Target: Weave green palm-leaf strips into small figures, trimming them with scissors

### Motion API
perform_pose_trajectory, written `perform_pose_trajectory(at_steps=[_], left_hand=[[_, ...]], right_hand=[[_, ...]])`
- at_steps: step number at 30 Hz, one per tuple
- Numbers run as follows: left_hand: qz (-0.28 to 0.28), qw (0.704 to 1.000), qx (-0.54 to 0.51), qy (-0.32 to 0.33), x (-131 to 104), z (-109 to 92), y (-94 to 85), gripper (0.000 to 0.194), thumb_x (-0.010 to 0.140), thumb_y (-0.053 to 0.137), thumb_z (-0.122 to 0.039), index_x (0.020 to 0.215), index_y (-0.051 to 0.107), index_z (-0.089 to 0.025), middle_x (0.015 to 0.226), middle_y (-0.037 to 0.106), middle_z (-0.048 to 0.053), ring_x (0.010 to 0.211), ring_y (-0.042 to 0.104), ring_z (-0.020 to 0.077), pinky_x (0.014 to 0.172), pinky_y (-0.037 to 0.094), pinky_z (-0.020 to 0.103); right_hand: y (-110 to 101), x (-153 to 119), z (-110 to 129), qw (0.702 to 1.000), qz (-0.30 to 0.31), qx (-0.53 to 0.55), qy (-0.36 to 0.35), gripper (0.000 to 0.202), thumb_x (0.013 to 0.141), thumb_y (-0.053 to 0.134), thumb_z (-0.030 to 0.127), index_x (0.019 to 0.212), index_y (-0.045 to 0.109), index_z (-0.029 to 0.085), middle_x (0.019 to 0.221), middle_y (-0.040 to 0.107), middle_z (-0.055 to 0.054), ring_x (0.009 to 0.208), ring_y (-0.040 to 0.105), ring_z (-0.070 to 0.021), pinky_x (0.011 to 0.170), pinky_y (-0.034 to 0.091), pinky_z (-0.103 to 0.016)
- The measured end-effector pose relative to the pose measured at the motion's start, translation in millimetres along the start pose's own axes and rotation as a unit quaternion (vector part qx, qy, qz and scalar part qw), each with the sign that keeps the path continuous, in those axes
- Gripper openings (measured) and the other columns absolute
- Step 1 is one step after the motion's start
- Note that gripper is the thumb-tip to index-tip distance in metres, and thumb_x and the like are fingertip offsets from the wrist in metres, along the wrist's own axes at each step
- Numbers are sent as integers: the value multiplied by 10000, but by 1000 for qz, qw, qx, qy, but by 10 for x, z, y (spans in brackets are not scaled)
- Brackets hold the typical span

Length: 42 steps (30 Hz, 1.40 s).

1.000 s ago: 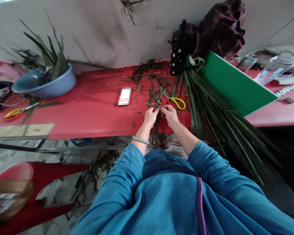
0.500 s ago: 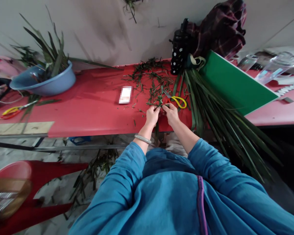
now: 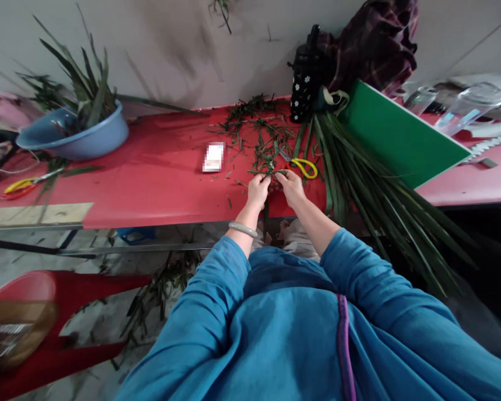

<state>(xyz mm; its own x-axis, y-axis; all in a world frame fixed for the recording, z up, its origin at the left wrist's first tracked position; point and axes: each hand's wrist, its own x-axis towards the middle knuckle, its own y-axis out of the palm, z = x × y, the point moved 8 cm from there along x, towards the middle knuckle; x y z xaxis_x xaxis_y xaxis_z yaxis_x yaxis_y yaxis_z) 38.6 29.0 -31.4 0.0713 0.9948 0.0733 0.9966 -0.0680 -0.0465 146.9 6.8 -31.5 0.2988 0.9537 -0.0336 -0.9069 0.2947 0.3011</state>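
Note:
My left hand point(image 3: 258, 190) and my right hand point(image 3: 291, 187) are close together over the front part of the red table point(image 3: 167, 189). The fingers of both are pinched on a small green leaf piece point(image 3: 270, 171), held between them; its shape is too small to tell. A long strip of leaf point(image 3: 266, 211) hangs below my left hand over the table edge. Just beyond my right hand lie yellow-handled scissors point(image 3: 304, 168). Cut leaf scraps point(image 3: 254, 111) are scattered behind my hands. A white card-like item point(image 3: 214, 157), blurred out, lies to the left.
A blue basin point(image 3: 92, 138) with leaves stands at the left, near red-and-yellow scissors point(image 3: 20, 186). At the right are a black flowered tumbler point(image 3: 302, 83), long green leaves point(image 3: 371, 172) overhanging the edge, a green board point(image 3: 401, 139) and a clear jug point(image 3: 470, 108). A red stool point(image 3: 29, 287) stands below left.
The view has shifted slightly, so the table and hands sit a little higher. Both hands stay pinched on the leaf piece, with only small finger movement.

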Motion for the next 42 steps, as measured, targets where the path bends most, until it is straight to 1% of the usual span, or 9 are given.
perform_pose_trajectory(at_steps=[3,8,14,21,27,31,34,37,42], left_hand=[[25,999,-30,-18,-10,-2,43,80,714,485,-194,654,514,-148,534,497,-33,495,456,82,539,384,224],[31,999,-23,-38,-43,-30,51,76,718,485,-169,652,513,-143,504,496,-37,480,463,79,531,392,221],[35,999,-15,-16,-27,-27,49,108,717,507,-199,627,511,-140,504,482,-41,473,423,57,477,338,181],[21,999,-29,-37,-65,-38,31,95,723,520,-209,661,534,-138,516,485,-42,474,411,61,518,357,197],[-17,992,119,31,-52,-198,-20,136,738,514,-199,616,529,-141,551,523,-16,557,454,86,555,349,196],[-2,984,177,39,-22,-184,15,186,768,489,-189,589,514,-147,569,532,2,601,487,108,603,359,220],[10,988,150,45,21,-124,52,187,773,511,-199,593,515,-145,567,509,-2,648,511,116,649,372,232],[19,996,83,35,70,-24,81,194,767,538,-224,594,508,-142,543,456,-15,685,526,117,668,385,235],[38,999,38,-3,72,84,113,223,771,532,-326,627,512,-157,533,444,-16,621,524,104,601,403,230]], right_hand=[[31,23,-23,1000,28,-5,-3,94,652,553,254,679,507,177,501,515,79,436,454,-63,469,395,-208],[-11,50,-40,1000,3,-3,-1,81,653,554,234,675,504,174,517,517,79,454,460,-64,477,393,-208],[-37,29,-4,1000,-22,-12,-18,53,661,537,198,657,492,171,509,485,82,461,443,-57,482,373,-196],[-44,17,-23,999,-30,-25,-16,36,676,513,202,668,496,171,519,478,75,475,443,-66,498,377,-205],[-67,39,43,989,-32,-95,-110,21,675,513,174,681,527,160,597,542,50,576,494,-82,608,419,-225],[-110,121,4,977,-32,-154,-145,36,695,516,150,716,544,159,660,575,34,634,524,-95,674,440,-257],[-127,201,-31,964,-12,-194,-181,56,740,524,226,743,538,172,668,568,44,672,540,-101,730,448,-291],[-138,266,-86,957,1,-225,-182,134,771,515,309,744,525,178,680,566,41,685,535,-98,753,448,-311],[-105,264,-72,952,28,-232,-199,172,783,504,375,777,519,203,728,586,22,721,541,-110,744,458,-308]])
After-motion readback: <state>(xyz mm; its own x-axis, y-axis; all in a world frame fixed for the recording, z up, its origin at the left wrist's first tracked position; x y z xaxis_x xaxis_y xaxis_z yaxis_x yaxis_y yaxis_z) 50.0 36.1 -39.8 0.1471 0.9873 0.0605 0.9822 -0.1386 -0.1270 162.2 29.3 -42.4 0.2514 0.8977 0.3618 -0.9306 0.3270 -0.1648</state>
